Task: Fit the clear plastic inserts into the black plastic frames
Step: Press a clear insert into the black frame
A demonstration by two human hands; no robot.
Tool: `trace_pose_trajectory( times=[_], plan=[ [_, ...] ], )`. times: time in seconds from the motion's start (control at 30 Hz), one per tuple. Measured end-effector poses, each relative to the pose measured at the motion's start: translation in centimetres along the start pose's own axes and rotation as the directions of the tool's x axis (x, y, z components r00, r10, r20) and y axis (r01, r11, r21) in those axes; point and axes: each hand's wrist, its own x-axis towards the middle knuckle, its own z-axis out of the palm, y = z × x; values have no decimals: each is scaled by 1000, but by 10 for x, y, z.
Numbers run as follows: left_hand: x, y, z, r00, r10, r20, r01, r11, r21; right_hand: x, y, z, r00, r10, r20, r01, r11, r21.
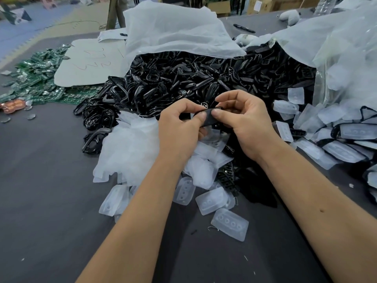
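- Two hands meet over the pile in the head view: left hand (179, 121) and right hand (242, 119) both pinch one black frame (207, 117), thumbs pressed on it.
- Whether an insert sits in it: cannot tell.
- Risk: uneven thumb pressure could seat it skewed, or the frame could slip into the black frames heap (183, 78).
- Loose clear inserts (229, 223) crowd the bench (40, 180) underneath; open room lies nearer the person.

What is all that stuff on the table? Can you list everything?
black frames: a big heap, black, spilling from the white bag mid-table
white bag: one, white, behind the heap
clear inserts: many, cloudy clear, scattered near the arms
fitted pieces: several, clear in black rims, right edge
circuit boards: a pile, green, far left
marker: one, black, far back
left hand: pinches held frame
right hand: pinches it too
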Motion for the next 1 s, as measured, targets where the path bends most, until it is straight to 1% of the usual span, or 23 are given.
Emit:
trace_pose_trajectory(
  times=[0.1,0.2,0.4,0.57,0.73,1.0],
  plan=[
    [0,1,0,1000,2,-1,-2,999,-39,2,0,1,999,28,31,-27,999,-20],
    [0,1,0,1000,-2,8,2,999,-40,3,1,0,998,47,40,-48,999,10],
    [1,1,0,999,-11,32,13,998,-69,2,-1,0,998,35,51,-38,998,55],
    [2,2,0,999,-9,35,12,996,-87,3,-1,-1,998,54,34,-57,994,97],
    [1,3,0,998,-48,36,52,993,-107,5,-1,-2,996,77,51,-83,990,118],
    [2,3,0,993,-114,24,116,986,-117,5,-1,3,996,68,52,-71,996,61]
  ],
)
